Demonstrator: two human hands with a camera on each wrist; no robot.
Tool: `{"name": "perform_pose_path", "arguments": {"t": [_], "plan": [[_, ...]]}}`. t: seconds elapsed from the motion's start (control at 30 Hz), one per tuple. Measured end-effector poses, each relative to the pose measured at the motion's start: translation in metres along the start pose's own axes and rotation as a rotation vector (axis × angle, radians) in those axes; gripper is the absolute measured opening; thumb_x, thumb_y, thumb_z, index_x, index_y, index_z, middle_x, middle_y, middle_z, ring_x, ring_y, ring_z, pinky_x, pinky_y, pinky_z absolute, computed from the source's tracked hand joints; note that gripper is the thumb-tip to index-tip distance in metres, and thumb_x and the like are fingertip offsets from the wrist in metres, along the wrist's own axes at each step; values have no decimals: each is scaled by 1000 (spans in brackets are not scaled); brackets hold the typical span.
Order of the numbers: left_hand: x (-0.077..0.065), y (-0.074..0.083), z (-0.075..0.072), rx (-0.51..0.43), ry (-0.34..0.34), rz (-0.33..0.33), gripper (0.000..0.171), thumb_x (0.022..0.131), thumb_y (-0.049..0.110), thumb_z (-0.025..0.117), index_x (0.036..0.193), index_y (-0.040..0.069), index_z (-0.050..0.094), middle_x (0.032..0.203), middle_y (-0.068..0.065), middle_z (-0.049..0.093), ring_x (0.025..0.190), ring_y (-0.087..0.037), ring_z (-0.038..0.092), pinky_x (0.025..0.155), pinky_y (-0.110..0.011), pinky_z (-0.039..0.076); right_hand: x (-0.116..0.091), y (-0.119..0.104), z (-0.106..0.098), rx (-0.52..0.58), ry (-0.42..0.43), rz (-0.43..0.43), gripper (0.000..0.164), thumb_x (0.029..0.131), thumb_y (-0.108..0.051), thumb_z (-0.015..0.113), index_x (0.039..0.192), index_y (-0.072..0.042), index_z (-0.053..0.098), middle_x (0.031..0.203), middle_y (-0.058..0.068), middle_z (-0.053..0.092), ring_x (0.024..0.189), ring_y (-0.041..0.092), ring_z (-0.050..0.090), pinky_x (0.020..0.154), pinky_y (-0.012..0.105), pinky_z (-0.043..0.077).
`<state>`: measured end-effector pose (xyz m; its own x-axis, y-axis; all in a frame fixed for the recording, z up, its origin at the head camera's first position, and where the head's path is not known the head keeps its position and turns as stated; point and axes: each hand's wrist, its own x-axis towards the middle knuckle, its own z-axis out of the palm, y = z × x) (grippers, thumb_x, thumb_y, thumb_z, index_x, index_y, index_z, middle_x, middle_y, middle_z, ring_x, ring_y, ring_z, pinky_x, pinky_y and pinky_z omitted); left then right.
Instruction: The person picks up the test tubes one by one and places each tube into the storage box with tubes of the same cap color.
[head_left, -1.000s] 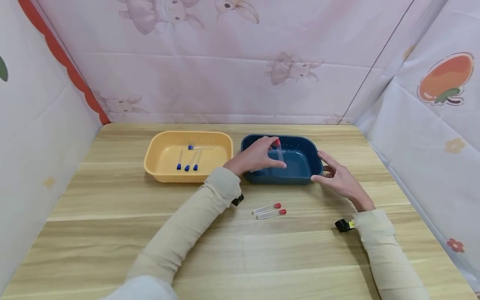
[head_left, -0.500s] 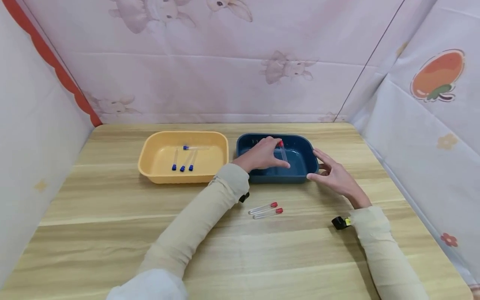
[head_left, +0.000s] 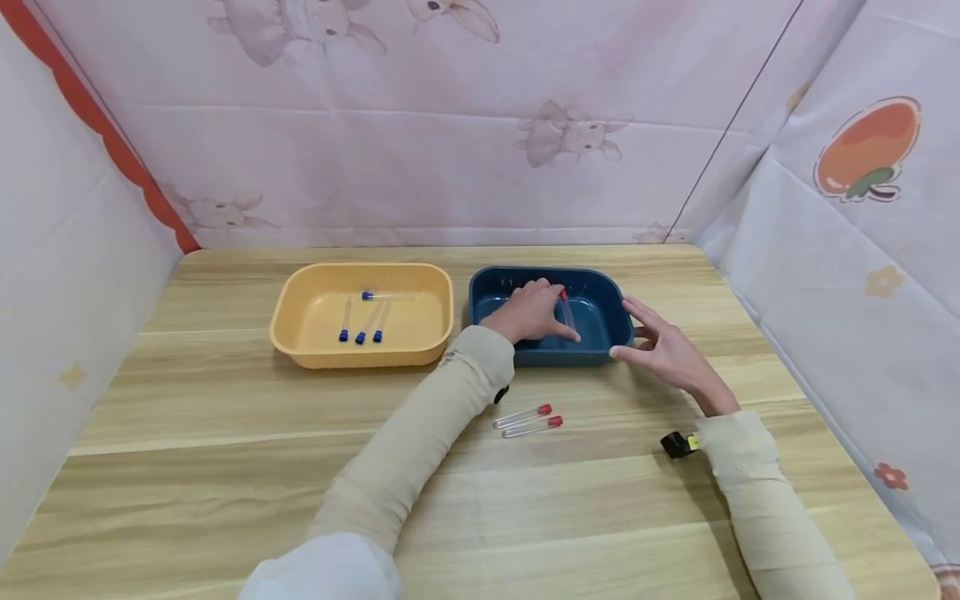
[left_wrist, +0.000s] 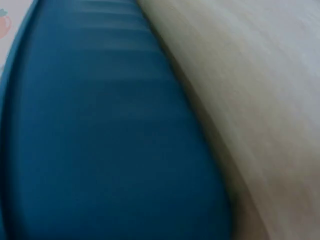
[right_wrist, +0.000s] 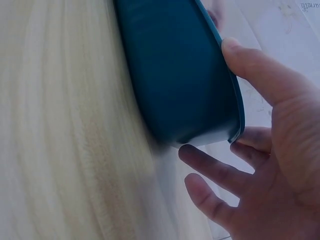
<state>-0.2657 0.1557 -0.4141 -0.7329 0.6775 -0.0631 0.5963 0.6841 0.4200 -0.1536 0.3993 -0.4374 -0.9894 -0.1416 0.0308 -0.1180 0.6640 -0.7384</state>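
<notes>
My left hand (head_left: pixel 528 312) reaches over the dark blue basin (head_left: pixel 562 359) and pinches a test tube (head_left: pixel 567 313) with a red cap, which slants between fingers and thumb, low inside the basin. In the left wrist view only the basin's blue outer wall (left_wrist: pixel 110 125) and the table show; hand and tube are hidden. At the basin's right end, my right hand (head_left: pixel 671 354) grips the corner. The right wrist view has its thumb (right_wrist: pixel 260 72) on the rim and fingers around the end wall. Two red-capped test tubes (head_left: pixel 532 427) lie on the table in front.
Left of the blue basin stands a yellow basin (head_left: pixel 360 359), with several blue-capped test tubes (head_left: pixel 382 321) lying in it. Both basins rest toward the back of the wooden table (head_left: pixel 525 525). Printed cloth walls (head_left: pixel 450 183) close off the back and sides.
The left hand has gone lower and slightly right relative to the blue basin, taking the red-capped test tube down into it. The right hand keeps its place, while the whole view shifts a little.
</notes>
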Motion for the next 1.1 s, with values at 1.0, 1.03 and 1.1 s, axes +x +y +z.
{"name": "perform_pose_path", "arguments": {"t": [1.0,1.03,1.1], "plan": [[-6,-6,5,-28,37,-13,75,96,50,70,156,9,47,146,-9,52,128,-22,49,109,-38,43,2,3,-1,4,-2,-6,88,98,-25,75,165,-9,21,171,9,18,134,40,53,105,47,50],[-7,-6,3,-46,43,-2,72,98,47,70,155,9,47,145,-9,52,126,-21,50,109,-37,44,2,4,-1,9,-1,-7,88,98,-25,75,165,-9,21,171,9,18,134,39,53,105,43,50],[-11,-8,-1,-77,54,21,67,100,43,68,154,10,49,142,-9,54,125,-20,51,108,-36,45,2,4,-1,16,-2,-14,87,98,-24,74,165,-7,21,171,11,18,134,40,54,103,34,52]]}}
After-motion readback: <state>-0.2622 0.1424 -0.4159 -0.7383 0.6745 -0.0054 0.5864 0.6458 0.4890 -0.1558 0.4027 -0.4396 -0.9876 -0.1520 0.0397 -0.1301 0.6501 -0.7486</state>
